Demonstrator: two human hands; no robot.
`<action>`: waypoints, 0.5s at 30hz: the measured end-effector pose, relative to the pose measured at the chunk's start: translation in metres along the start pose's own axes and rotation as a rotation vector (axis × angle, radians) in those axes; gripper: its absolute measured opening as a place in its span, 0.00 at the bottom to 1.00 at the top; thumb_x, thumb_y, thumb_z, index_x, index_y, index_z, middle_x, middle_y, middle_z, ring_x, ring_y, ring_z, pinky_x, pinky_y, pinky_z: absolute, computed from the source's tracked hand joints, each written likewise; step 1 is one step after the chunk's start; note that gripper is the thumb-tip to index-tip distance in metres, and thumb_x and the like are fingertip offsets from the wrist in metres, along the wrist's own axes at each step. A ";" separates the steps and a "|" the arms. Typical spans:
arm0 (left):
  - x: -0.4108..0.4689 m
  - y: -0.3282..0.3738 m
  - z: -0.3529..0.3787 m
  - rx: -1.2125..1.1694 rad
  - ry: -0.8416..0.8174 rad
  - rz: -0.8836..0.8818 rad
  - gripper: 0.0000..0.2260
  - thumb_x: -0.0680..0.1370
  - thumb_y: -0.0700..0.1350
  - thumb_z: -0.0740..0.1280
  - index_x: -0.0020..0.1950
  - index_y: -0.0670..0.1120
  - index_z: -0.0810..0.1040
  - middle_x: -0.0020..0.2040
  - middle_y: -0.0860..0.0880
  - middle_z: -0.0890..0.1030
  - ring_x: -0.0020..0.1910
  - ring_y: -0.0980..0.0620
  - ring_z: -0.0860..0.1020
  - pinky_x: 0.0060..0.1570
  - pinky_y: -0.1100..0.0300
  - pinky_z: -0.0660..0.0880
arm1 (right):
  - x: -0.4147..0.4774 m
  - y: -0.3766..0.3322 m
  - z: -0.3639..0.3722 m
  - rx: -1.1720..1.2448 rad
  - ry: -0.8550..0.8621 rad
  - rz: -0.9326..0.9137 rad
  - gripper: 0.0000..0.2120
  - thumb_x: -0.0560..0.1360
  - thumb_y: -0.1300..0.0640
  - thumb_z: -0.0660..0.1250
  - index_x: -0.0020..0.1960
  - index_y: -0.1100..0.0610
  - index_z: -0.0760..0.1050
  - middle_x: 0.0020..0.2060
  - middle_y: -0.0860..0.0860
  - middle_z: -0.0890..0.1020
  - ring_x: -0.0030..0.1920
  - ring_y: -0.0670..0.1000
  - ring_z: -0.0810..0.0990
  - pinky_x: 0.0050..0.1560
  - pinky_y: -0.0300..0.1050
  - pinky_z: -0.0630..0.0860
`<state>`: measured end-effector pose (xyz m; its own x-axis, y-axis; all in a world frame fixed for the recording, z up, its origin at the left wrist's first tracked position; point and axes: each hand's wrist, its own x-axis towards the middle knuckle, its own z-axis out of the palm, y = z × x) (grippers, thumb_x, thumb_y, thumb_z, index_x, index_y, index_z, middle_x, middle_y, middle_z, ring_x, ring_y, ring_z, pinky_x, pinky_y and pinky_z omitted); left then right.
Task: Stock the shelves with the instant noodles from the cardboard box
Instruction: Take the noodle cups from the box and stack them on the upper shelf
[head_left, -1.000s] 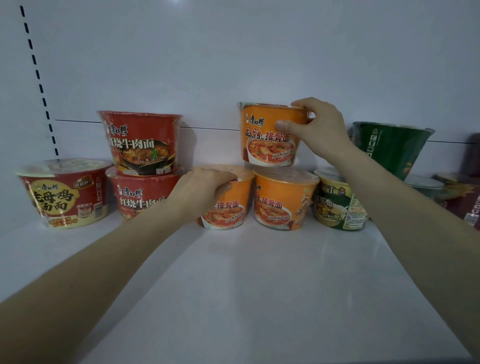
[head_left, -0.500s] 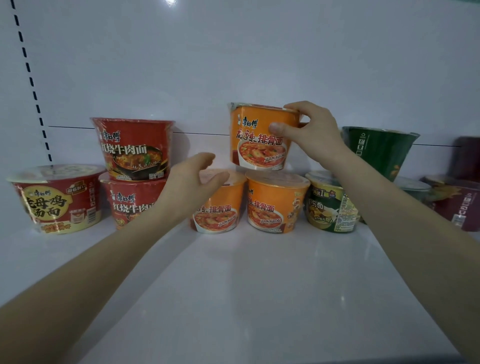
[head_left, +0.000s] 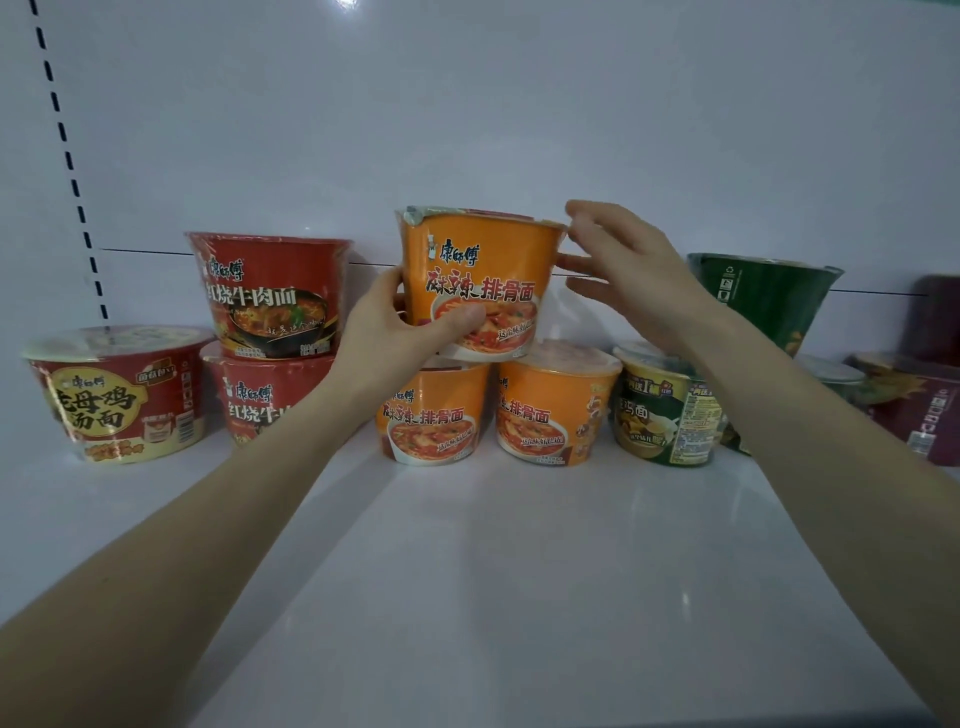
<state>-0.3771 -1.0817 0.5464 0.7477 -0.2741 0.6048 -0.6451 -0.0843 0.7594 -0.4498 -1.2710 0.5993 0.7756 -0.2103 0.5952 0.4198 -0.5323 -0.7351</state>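
Shelf (head_left: 519, 571): left grip (head_left: 387, 338) newly on bowl (head_left: 483, 260)

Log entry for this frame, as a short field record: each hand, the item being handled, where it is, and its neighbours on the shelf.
left hand: grips the top orange bowl low on its left side, thumb across the front
right hand: fingers straight, at the bowl's right rim
top orange bowl: upright, above two orange bowls on the shelf; contact unclear
left neighbours: two red bowls, stacked
right neighbour: dark green bowl
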 end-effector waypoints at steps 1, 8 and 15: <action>0.001 -0.001 0.000 -0.012 0.015 0.000 0.30 0.67 0.57 0.70 0.66 0.48 0.68 0.53 0.56 0.77 0.46 0.62 0.77 0.42 0.68 0.74 | 0.000 0.005 -0.003 -0.044 0.022 0.027 0.15 0.81 0.53 0.55 0.66 0.53 0.68 0.59 0.49 0.74 0.60 0.49 0.76 0.60 0.44 0.74; 0.001 -0.010 0.004 -0.076 0.070 -0.023 0.26 0.69 0.55 0.70 0.64 0.50 0.70 0.53 0.55 0.78 0.47 0.60 0.78 0.44 0.65 0.75 | -0.008 0.050 0.009 -0.864 -0.386 0.127 0.28 0.74 0.43 0.64 0.68 0.56 0.67 0.65 0.54 0.74 0.62 0.54 0.74 0.55 0.44 0.71; 0.004 -0.013 0.003 -0.123 0.080 -0.050 0.22 0.70 0.56 0.70 0.61 0.53 0.69 0.56 0.54 0.78 0.54 0.54 0.78 0.54 0.55 0.76 | -0.010 0.047 0.004 -0.933 -0.514 0.002 0.18 0.77 0.52 0.63 0.64 0.57 0.72 0.62 0.53 0.77 0.61 0.53 0.74 0.57 0.43 0.69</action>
<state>-0.3664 -1.0848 0.5375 0.7916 -0.1950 0.5791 -0.5865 0.0236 0.8096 -0.4356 -1.2912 0.5577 0.9734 0.0436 0.2251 0.0600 -0.9960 -0.0665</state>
